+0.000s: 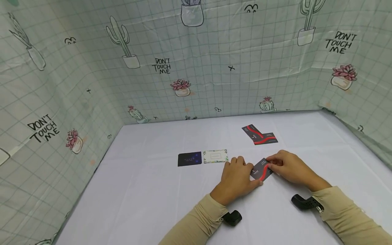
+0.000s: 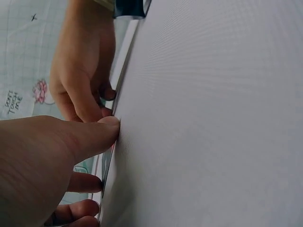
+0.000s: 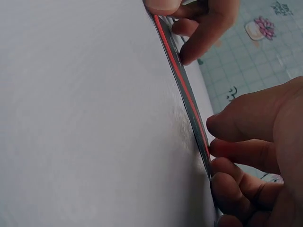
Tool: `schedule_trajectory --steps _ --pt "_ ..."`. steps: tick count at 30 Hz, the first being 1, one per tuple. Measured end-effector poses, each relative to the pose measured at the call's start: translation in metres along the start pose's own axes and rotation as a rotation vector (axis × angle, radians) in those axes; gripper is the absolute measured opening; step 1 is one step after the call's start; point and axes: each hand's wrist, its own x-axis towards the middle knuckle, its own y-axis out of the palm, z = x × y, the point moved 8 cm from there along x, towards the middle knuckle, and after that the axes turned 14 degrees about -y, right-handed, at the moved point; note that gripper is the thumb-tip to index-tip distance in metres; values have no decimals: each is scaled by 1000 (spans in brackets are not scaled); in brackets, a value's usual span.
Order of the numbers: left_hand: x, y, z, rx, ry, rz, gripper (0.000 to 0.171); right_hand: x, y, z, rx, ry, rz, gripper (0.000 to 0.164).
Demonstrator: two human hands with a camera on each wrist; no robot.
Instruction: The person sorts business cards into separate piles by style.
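A dark grey business card (image 1: pixel 261 169) with a red wavy stripe lies at a slant between both hands, low against the white tabletop. From the left, my left hand (image 1: pixel 237 178) holds it, thumb at its near corner and a fingertip at its left edge. At its right end, my right hand (image 1: pixel 287 166) grips the card, the thumb on its face. Seen edge-on in the right wrist view, the card (image 3: pixel 182 85) reaches from the fingers of one hand to those of the other.
Farther back, two like cards (image 1: pixel 265 139) overlap at an angle. To the left lie a black-and-blue card (image 1: pixel 190 159) and a white card with a leafy border (image 1: pixel 215 156), side by side. A patterned cloth (image 1: pixel 214 81) hangs behind the white table (image 1: pixel 137 190).
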Motion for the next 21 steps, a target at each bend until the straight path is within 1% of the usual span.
schedule_trajectory --steps 2,7,9,16,21 --pt "0 0 0 -7 -1 0 53 1 2 1 22 22 6 24" --pt "0 1 1 -19 -13 15 55 4 4 -1 76 124 28 23" --pt "0 1 2 -26 -18 23 55 4 4 -2 83 145 35 23" --pt "1 2 3 -37 -23 23 53 4 5 -5 88 168 45 22" --pt "0 2 2 -33 -20 17 53 5 6 -5 67 150 43 25"
